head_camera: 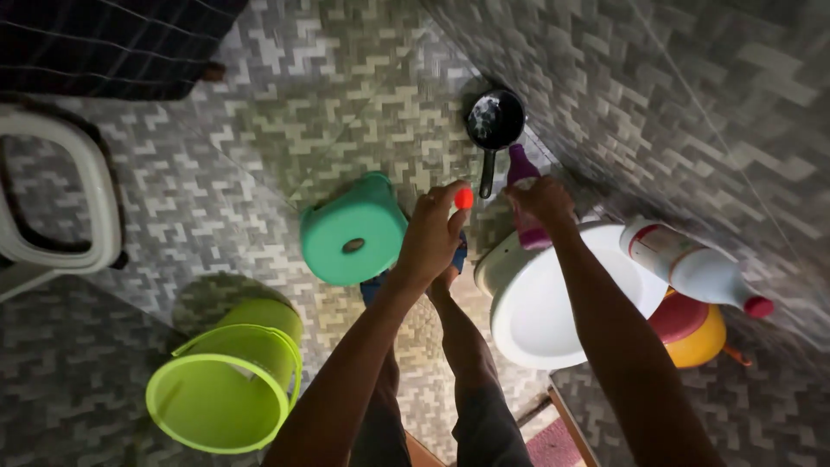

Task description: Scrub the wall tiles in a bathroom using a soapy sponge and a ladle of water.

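Left hand (430, 235) is up over the floor, fingers curled in a loose pinch, and there's a small orange-red cap (464, 198) held at the fingertips. Right hand (543, 201) is closed around the purple bottle (522, 177), gripping it near the middle; the bottle stands upright at the far rim of the white basin (527, 320) (its lower half shows pink, and whether it rests on the rim or hangs above it is hard to say). The cap sits just beside the bottle's top, apart from it.

To the right, 1 white bottle (687, 264) with a red band and a dark red cap lies tilted across the basin's edge, with red and yellow bowls (692, 333) stacked beneath it, partly hidden. Any label on the white bottle is too dim to make out.

Beyond the hands, a small black pan (494, 121) with something pale inside lies on the tiled floor. A teal stool (353, 229) stands left of the left hand, and a lime-green bucket (226, 380) lies tipped nearer the camera. A white plastic chair (60, 203) is cut off at the left edge.
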